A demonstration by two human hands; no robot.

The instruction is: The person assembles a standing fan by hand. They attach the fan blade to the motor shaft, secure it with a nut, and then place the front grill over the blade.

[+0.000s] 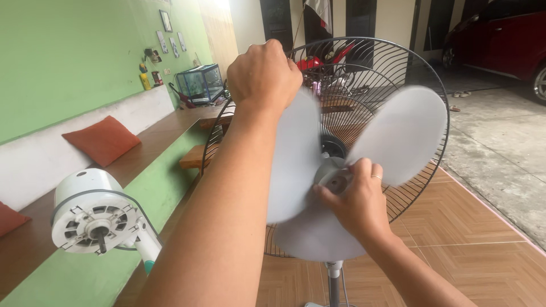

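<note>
Your left hand is clenched on the round black wire fan guard; your right hand pinches the pale translucent plastic blade's hub.

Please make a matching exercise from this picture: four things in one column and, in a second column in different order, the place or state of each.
Things:
1. left hand
2. right hand
3. motor
4. cushion

Places or states:
A. lies on the brown bench by the green wall
B. grips the top of the wire guard
C. at lower left, bare shaft pointing toward the camera
D. fingers on the hub of the white blades

Pairs: 1-B, 2-D, 3-C, 4-A
</note>
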